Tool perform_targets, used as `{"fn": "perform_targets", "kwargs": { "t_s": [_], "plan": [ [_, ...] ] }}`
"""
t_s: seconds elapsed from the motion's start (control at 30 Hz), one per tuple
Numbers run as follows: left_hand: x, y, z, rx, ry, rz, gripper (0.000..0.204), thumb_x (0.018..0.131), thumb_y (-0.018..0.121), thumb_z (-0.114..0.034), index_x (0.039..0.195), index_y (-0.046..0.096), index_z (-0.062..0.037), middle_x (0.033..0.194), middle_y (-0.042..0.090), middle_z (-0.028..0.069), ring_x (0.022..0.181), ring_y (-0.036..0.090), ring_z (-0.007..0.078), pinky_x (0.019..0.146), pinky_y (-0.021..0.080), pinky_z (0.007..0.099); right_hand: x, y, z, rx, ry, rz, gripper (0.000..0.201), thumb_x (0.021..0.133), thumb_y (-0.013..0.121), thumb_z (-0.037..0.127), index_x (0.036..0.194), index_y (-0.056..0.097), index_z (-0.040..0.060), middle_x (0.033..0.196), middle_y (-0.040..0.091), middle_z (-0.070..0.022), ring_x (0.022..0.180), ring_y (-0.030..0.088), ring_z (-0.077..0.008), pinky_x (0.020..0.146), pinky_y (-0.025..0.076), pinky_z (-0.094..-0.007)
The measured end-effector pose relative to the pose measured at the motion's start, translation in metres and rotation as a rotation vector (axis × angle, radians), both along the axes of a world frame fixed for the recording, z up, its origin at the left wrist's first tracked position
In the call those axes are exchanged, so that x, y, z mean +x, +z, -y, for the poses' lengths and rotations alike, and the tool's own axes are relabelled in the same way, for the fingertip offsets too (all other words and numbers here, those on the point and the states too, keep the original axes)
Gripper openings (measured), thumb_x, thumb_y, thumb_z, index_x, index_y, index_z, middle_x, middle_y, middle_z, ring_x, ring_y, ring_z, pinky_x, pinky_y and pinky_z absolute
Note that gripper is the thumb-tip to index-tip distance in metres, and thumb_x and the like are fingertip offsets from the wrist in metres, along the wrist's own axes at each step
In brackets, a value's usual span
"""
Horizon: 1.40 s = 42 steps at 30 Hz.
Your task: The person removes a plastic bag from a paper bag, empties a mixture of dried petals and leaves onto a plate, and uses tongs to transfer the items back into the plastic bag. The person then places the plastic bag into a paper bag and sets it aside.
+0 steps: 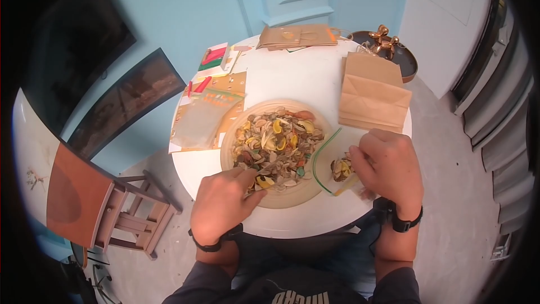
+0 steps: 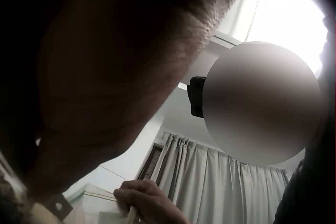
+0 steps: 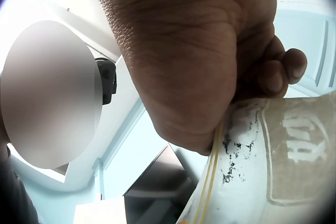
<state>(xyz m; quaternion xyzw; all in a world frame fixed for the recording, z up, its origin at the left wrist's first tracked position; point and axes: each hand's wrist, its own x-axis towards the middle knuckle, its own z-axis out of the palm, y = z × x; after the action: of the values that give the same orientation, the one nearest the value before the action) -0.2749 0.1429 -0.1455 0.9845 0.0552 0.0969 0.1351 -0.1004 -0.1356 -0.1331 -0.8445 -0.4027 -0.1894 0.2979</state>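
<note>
A round wooden tray (image 1: 229,157) carries a heap of dried potpourri (image 1: 284,152), mostly brown and cream flakes with yellow and green pieces. My left hand (image 1: 224,198) is at the tray's near left edge, thumb and fingers bent down into the heap; whether they pinch any pieces I cannot tell. To the right of the tray, my right hand (image 1: 388,160) pinches the top of a clear zip bag (image 1: 323,163) with a green-edged mouth, spread toward the tray. Some potpourri (image 1: 341,169) lies inside the bag. In the right wrist view, the bag's printed panel (image 3: 302,150) hangs below the curled fingers.
A brown paper bag (image 1: 374,98) lies on the white table (image 1: 281,76) at the right, with another paper bag (image 1: 298,35) at the back. Flat zip bags (image 1: 205,118) and red markers (image 1: 202,85) lie at the left. A dark tray (image 1: 406,59) holds a copper balloon-dog figure (image 1: 383,42).
</note>
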Motion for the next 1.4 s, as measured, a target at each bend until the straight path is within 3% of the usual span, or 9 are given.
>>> {"fn": "perform_targets", "kwargs": {
  "t_s": [0.2,0.3,0.5,0.7,1.1,1.4],
  "plan": [
    [-0.002,-0.013,-0.018,0.135,0.135,-0.073,0.032,0.09,0.09,-0.03,0.105,0.082,-0.004,0.094,0.081,0.0155,0.086,0.08,0.0396,0.076,0.063,0.0505,-0.001,-0.001,-0.002,-0.002,-0.015,-0.011,0.029,0.096,0.08,0.015,0.073,0.066,0.0023,0.072,0.065,-0.0151,0.066,0.066,-0.0398,0.063,0.053,-0.049],
    [0.003,-0.016,-0.016,0.065,0.059,-0.103,0.031,0.091,0.089,-0.031,0.1,0.08,-0.0028,0.093,0.08,0.017,0.086,0.08,0.0405,0.077,0.063,0.0505,-0.002,0.0,-0.006,-0.003,-0.012,-0.007,0.029,0.095,0.08,0.014,0.073,0.066,0.0022,0.072,0.065,-0.0152,0.066,0.066,-0.0398,0.063,0.052,-0.0491],
    [0.012,-0.021,-0.014,0.084,0.086,-0.156,0.03,0.094,0.085,-0.032,0.096,0.079,-0.0022,0.094,0.08,0.0177,0.089,0.08,0.0406,0.079,0.064,0.0509,-0.001,0.0,-0.01,-0.011,0.007,-0.01,0.029,0.095,0.08,0.013,0.072,0.065,0.002,0.072,0.065,-0.015,0.066,0.066,-0.0393,0.062,0.052,-0.0491],
    [0.014,-0.031,-0.01,0.14,0.059,-0.072,0.03,0.09,0.09,-0.034,0.094,0.081,-0.0059,0.089,0.079,0.0147,0.083,0.078,0.0387,0.075,0.062,0.05,-0.002,0.001,-0.009,-0.013,0.001,-0.004,0.028,0.095,0.08,0.013,0.073,0.066,0.0017,0.072,0.065,-0.0151,0.067,0.067,-0.0389,0.063,0.052,-0.0492],
    [0.017,-0.029,-0.008,0.223,0.026,-0.063,0.02,0.097,0.083,-0.026,0.09,0.082,-0.0075,0.078,0.077,0.0143,0.08,0.079,0.0354,0.071,0.061,0.0488,-0.003,0.002,-0.004,0.002,0.002,-0.007,0.028,0.094,0.081,0.012,0.073,0.067,0.0014,0.072,0.065,-0.0154,0.067,0.067,-0.0391,0.063,0.053,-0.0493],
    [0.014,-0.029,-0.012,0.152,0.054,-0.006,0.019,0.094,0.087,-0.025,0.09,0.08,-0.0074,0.08,0.077,0.0136,0.077,0.076,0.0382,0.07,0.06,0.0496,-0.003,0.002,-0.004,-0.006,0.004,0.001,0.028,0.094,0.08,0.012,0.072,0.066,0.0013,0.071,0.065,-0.015,0.067,0.067,-0.0384,0.063,0.053,-0.0492]
  ]
}}
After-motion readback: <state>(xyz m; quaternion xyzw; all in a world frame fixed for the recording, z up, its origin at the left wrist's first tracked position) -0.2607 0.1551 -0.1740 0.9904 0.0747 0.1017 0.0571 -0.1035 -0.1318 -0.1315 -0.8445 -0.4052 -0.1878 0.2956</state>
